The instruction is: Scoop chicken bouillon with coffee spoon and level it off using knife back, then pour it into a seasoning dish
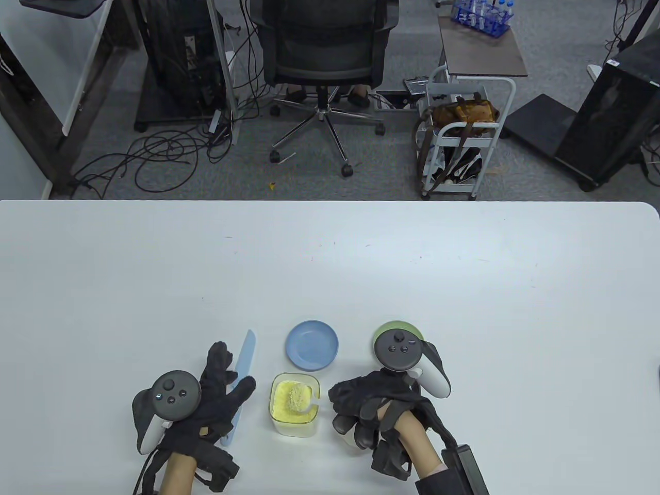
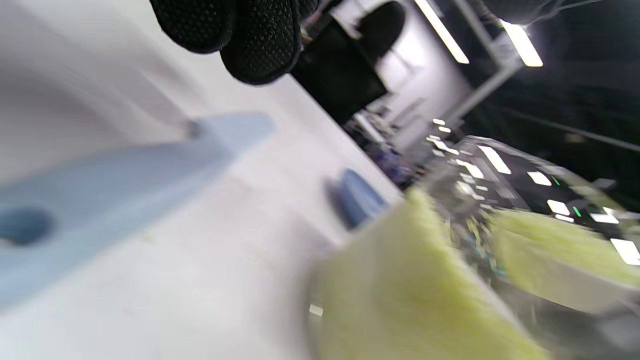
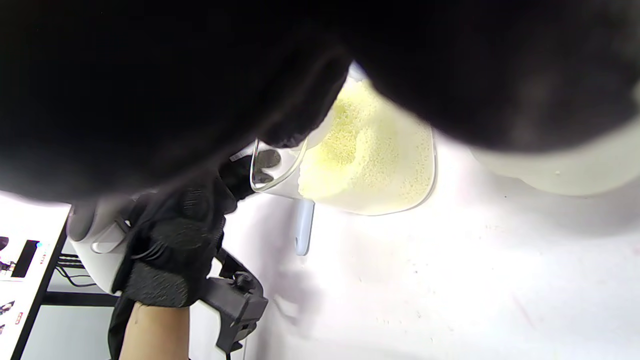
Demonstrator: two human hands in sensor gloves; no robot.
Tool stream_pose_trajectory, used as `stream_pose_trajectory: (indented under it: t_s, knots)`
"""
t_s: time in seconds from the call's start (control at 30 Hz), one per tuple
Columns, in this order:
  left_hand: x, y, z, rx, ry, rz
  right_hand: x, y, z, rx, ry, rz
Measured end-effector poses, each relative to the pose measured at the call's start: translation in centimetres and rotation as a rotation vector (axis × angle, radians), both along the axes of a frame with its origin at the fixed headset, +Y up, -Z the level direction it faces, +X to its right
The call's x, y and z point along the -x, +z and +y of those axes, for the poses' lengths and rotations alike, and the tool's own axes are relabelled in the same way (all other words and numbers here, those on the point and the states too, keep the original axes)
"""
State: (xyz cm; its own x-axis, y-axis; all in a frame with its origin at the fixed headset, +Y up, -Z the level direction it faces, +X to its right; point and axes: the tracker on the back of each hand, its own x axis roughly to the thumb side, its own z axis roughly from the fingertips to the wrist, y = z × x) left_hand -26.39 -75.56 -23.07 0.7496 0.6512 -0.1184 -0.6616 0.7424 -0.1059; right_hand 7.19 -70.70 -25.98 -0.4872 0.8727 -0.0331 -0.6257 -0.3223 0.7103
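Observation:
A clear container of yellow chicken bouillon stands near the table's front edge. In it sits a white coffee spoon, heaped with bouillon, its handle pointing right. My right hand is curled just right of the container, at the spoon's handle. Left of the container a light blue knife lies flat on the table. My left hand lies spread over it, thumb to the knife's right and fingers to its left. The empty blue seasoning dish sits just behind the container.
A green round dish or lid shows partly under my right hand's tracker. Something white peeks out beneath the right fingers. The white table stretches far back and to both sides. An office chair and a cart stand beyond it.

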Motion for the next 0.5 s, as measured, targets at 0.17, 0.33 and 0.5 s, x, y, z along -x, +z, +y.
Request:
stream_pose_trajectory:
  t_s: [0.17, 0.33, 0.5]
  knots:
    - [0.2, -0.4, -1.5, 0.295, -0.290, 0.037, -0.2, 0.4, -0.1, 0.007, -0.018, 0.010]
    - [-0.9, -0.6, -1.8, 0.289, -0.473, 0.025, -0.2, 0.5, -0.2, 0.007, -0.021, 0.018]
    - [-1.1, -0.6, -1.9, 0.277, -0.474, 0.014, -0.2, 0.4, -0.2, -0.002, -0.032, 0.009]
